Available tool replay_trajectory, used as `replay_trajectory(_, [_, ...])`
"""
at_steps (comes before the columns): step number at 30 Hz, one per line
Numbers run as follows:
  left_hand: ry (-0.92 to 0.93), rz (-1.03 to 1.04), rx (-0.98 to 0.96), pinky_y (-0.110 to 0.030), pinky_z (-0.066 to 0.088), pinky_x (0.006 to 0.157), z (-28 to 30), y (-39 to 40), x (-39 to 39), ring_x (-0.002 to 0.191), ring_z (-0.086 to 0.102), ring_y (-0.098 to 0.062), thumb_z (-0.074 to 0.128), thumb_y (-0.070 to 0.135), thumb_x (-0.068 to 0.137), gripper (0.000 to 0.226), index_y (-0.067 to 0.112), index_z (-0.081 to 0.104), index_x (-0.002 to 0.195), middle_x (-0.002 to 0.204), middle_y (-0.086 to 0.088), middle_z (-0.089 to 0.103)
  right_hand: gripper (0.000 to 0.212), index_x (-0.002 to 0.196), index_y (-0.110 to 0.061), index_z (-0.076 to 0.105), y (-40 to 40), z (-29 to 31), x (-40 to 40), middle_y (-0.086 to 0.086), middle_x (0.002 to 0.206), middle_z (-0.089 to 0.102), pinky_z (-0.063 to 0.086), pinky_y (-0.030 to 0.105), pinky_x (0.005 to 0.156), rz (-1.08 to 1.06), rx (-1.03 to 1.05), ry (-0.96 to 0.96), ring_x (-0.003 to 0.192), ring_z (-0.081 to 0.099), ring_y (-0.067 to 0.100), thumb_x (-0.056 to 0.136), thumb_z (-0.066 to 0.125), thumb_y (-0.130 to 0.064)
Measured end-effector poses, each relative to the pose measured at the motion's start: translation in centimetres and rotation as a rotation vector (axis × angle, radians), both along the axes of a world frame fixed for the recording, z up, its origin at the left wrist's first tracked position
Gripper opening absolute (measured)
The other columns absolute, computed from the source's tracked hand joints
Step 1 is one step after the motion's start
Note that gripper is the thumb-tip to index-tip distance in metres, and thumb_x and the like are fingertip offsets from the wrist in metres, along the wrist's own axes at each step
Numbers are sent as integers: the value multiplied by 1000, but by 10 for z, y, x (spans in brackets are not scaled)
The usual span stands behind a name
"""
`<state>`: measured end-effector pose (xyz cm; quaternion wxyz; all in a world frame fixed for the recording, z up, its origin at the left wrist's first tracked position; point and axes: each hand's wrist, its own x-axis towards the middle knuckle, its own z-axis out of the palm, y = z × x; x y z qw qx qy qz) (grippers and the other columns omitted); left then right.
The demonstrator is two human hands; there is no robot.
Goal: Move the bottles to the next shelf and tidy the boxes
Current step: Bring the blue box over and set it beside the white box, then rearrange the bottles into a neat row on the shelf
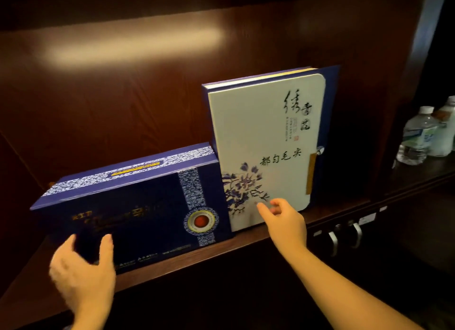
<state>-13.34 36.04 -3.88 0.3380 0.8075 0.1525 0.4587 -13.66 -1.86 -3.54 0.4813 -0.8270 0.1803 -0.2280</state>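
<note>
A dark blue gift box (138, 206) with a red round emblem stands on its long edge on the wooden shelf (246, 243). A taller white box (266, 142) with black calligraphy and blue flowers stands upright against its right side. My left hand (83, 273) is spread open at the blue box's lower left corner, fingers just in front of its face. My right hand (285, 219) hovers with loose fingers at the white box's bottom edge, holding nothing. Two clear water bottles (416, 137) stand in the neighbouring shelf bay at the right.
A dark wood divider (394, 108) separates the two shelf bays. Below the shelf edge at the right are two metal cabinet handles (344, 238). The shelf's back panel is glossy dark wood, with bare shelf behind and left of the boxes.
</note>
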Motion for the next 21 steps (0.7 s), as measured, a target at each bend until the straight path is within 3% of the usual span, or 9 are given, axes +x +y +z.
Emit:
replay_trajectory(4, [-38, -150, 268, -48, 33, 100, 37, -116, -19, 117, 44, -36, 48, 54, 86, 62, 6, 45, 125, 122, -23, 53, 56, 125, -23, 57, -91, 17, -16, -6, 101, 64, 42, 32, 66, -29, -37, -67, 85, 58, 17, 84, 55, -62])
replay_trajectory(9, [3, -478, 34, -48, 46, 94, 55, -298, -42, 108, 56, -29, 56, 47, 88, 51, 12, 50, 125, 116, -13, 58, 61, 135, -25, 50, -232, 25, -56, -2, 121, 61, 46, 35, 76, -38, -52, -69, 100, 58, 17, 85, 56, -60])
replay_trajectory(12, [41, -610, 10, -44, 48, 90, 69, -406, -44, 107, 57, -21, 55, 48, 89, 46, 18, 50, 123, 115, -2, 58, 65, 140, -24, 45, -310, 33, -75, 0, 131, 58, 48, 39, 85, -67, -82, -20, 112, 57, 21, 86, 56, -58])
replay_trajectory(16, [58, -834, -22, -37, 50, 84, 90, -531, -40, 103, 58, -11, 54, 53, 87, 44, 26, 50, 122, 113, 7, 60, 68, 142, -23, 43, -399, 50, -85, 2, 135, 56, 47, 41, 86, -149, -58, 40, 114, 57, 25, 86, 57, -59])
replay_trajectory(21, [99, -979, -11, -18, 42, 78, 91, -627, -24, 105, 55, -4, 54, 55, 86, 53, 26, 48, 129, 119, 10, 57, 64, 136, -21, 49, -460, 57, -76, 5, 128, 61, 49, 41, 85, -217, 5, 1, 109, 59, 27, 84, 62, -55])
